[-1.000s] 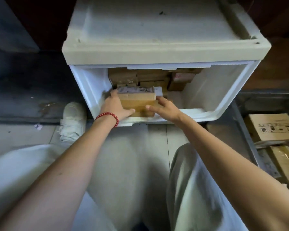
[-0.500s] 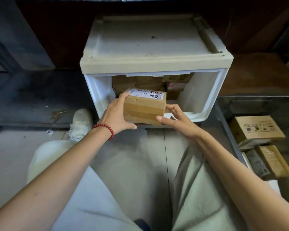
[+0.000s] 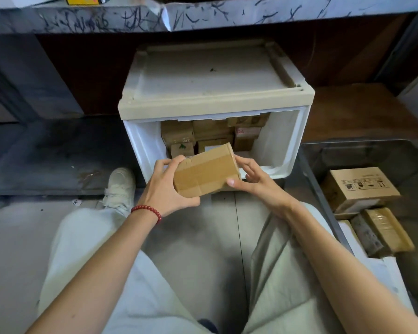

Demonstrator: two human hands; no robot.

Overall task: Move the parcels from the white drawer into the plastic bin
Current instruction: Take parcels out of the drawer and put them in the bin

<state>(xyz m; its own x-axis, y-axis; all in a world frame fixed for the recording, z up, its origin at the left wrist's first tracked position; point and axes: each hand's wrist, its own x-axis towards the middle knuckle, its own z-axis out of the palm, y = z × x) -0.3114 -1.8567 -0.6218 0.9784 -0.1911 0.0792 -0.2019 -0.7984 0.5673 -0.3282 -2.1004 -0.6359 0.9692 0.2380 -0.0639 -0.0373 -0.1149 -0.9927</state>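
I see a small brown cardboard parcel sealed with tan tape (image 3: 206,173) held up between both hands, just in front of the open mouth of the white plastic drawer (image 3: 279,143). My left hand (image 3: 165,189) grips its left end, fingers curled over the top edge and thumb pressed under the lower corner; a red bead bracelet (image 3: 147,211) sits on that wrist. My right hand (image 3: 256,182) is closed on the right end, fingertips along the far side and thumb against the near right corner. The parcel is tilted, its right end higher, and clear of the drawer floor. Behind it, more brown cardboard parcels (image 3: 203,133) are stacked deep inside the drawer. To my right, well apart from the hands, the clear plastic bin (image 3: 310,169) holds a printed cardboard box (image 3: 362,186) and a tape-wrapped parcel (image 3: 386,229).
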